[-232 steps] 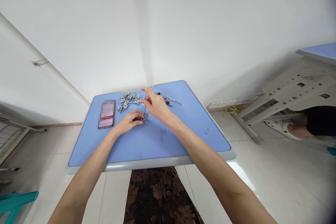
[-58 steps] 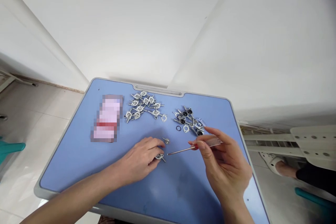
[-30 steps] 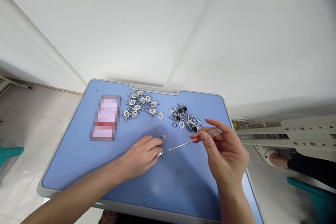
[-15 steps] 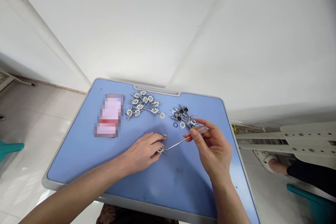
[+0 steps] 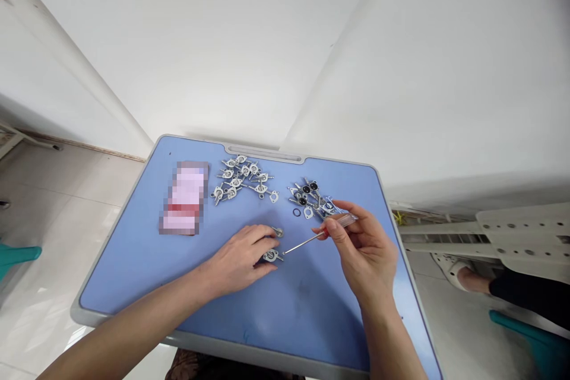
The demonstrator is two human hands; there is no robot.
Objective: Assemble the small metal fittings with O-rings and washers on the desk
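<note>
My right hand (image 5: 365, 249) grips a screwdriver (image 5: 307, 242) by its clear, reddish handle, its thin shaft pointing left and down. A small screw seems to sit at the shaft's tip, too tiny to be sure. Just left of that tip, a silver metal fitting with an oval flange (image 5: 270, 255) lies on the blue table. My left hand (image 5: 244, 252) is spread around this fitting, thumb in front and fingers behind, with a gap between them. Beyond its fingertips, very close to them, is a small round metal piece with a stem (image 5: 278, 231).
Several similar flanged fittings (image 5: 244, 171) lie in a pile at the back. Fittings with black round faces (image 5: 307, 189), a black ring (image 5: 297, 212) and a flat gasket (image 5: 309, 212) lie farther right. A blurred-out phone-like slab (image 5: 184, 199) rests at left. Another person's foot (image 5: 463, 278) shows at right.
My left thumb has moved away from the flanged fitting, and more of the fitting shows. The screwdriver stays almost in the same place, tip beside the fitting.
</note>
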